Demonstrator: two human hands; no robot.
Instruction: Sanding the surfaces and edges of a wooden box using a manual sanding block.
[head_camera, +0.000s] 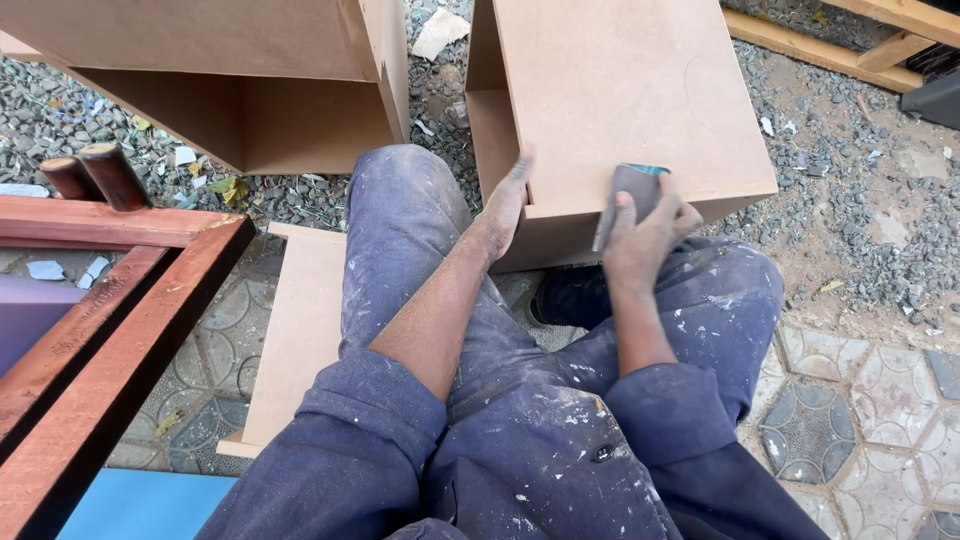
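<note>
A brown fibreboard box (620, 90) lies on the ground in front of my knees. My left hand (505, 205) rests flat against its near left corner, fingers together, holding it steady. Gripped in my right hand (645, 235) is a grey sanding block (625, 190) with a teal back, pressed on the box's near top edge. I sit with both legs in paint-spattered blue overalls. A dark shoe (565, 295) shows between my knees under the box.
A second open fibreboard box (250, 110) stands at the upper left. A flat board (295, 330) lies by my left leg. A red-brown wooden frame (110, 300) fills the left. Gravel and patterned paving tiles (860, 400) cover the ground; timber lies top right.
</note>
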